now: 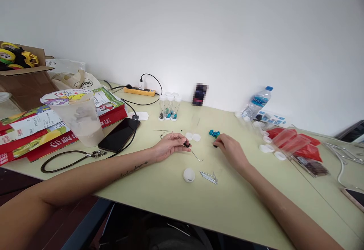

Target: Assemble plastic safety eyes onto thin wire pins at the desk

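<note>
Much in the head view is small. What our left hand (170, 146) pinches is only a dark speck. We call it a black bead (187, 144), though it is too tiny to confirm. A thin metal pin (196, 156) runs from that pinch toward us, and we cannot tell whether it passes through the bead. Another dark speck sits at the fingertips of our right hand (231, 148), and we cannot tell whether it is gripped or only touched. An object at the wall, right of the glass vials (168, 108), is blurred out. The bottom edge cuts off both our upper arms.

Our left hand rests on the table (159, 200) in front of the vials, thumb and forefinger closed on the bead, the other fingers loosely curled. Our right hand lies in front and to the right of the vials, knuckles up, fingers drawn narrow and pointing left. The teal beads (214, 133) cluster right of the vials, just beyond those fingertips. Two white caps (193, 137) lie between the vials and the left fingertips. A bundle of pins (209, 177) lies farther from the vials than either hand.
</note>
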`<state>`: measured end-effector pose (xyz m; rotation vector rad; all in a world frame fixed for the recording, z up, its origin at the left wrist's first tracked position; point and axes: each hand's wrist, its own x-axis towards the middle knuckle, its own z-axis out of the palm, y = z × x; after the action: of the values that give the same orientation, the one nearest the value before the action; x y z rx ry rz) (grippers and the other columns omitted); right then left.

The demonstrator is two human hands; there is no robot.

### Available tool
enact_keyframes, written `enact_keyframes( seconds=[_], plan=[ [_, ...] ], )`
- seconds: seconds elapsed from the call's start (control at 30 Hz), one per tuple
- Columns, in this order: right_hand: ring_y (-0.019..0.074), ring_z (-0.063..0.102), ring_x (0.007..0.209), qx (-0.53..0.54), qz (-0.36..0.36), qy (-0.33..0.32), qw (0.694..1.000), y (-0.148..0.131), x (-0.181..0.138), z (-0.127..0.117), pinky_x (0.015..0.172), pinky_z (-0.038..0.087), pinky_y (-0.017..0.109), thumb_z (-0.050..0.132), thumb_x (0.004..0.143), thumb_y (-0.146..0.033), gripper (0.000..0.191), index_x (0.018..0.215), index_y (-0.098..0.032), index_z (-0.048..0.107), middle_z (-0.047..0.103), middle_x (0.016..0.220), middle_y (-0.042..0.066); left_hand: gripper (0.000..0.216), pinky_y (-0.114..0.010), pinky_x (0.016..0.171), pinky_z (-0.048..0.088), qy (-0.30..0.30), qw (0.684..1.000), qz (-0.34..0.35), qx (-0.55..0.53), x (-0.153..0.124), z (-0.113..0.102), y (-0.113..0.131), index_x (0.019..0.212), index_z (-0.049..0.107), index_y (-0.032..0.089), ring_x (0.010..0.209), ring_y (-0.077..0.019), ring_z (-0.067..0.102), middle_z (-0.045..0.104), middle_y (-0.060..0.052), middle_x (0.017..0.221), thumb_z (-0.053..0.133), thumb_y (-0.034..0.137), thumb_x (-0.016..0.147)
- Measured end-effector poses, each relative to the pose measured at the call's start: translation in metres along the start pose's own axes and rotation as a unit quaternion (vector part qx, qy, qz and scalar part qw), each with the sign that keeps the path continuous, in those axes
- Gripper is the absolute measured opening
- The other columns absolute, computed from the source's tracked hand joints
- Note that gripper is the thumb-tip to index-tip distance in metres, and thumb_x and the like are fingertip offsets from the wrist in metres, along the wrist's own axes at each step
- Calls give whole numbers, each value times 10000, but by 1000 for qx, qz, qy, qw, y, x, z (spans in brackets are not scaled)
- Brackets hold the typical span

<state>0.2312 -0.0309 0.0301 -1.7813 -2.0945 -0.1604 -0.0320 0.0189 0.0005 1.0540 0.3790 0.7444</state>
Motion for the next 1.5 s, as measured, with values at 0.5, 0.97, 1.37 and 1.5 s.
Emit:
enact_keyframes(
  seconds=[0.5,0.97,1.37,1.5],
  plan=[
    [137,446,642,231,2,-99,968,-6,-3,18,574,362,263,436,850,-322,171,747,-198,494,514,734,-2,260,-396,969,402,-1,1000,5,12,-1,3,1,878,594,107,901,-218,642,652,-93,959,720,211,674],
    [148,493,679,263,8,-60,963,-17,1,32,624,427,296,475,837,-318,243,1057,-239,544,529,851,27,285,-409,897,454,8,998,-6,68,1,6,-3,828,634,111,856,-218,642,656,-89,883,763,231,604],
    [138,530,699,308,-5,-44,950,-26,7,34,614,430,275,506,832,-345,159,774,-200,540,585,871,31,287,-394,879,457,43,996,-6,82,19,7,-11,813,632,127,814,-194,648,646,-65,826,765,266,601],
    [151,584,755,423,40,-41,905,-24,1,35,665,469,290,495,836,-356,170,776,-199,468,620,915,52,281,-395,902,454,39,998,11,55,25,6,-11,801,631,112,830,-189,645,646,-72,860,774,232,591]
  ],
)
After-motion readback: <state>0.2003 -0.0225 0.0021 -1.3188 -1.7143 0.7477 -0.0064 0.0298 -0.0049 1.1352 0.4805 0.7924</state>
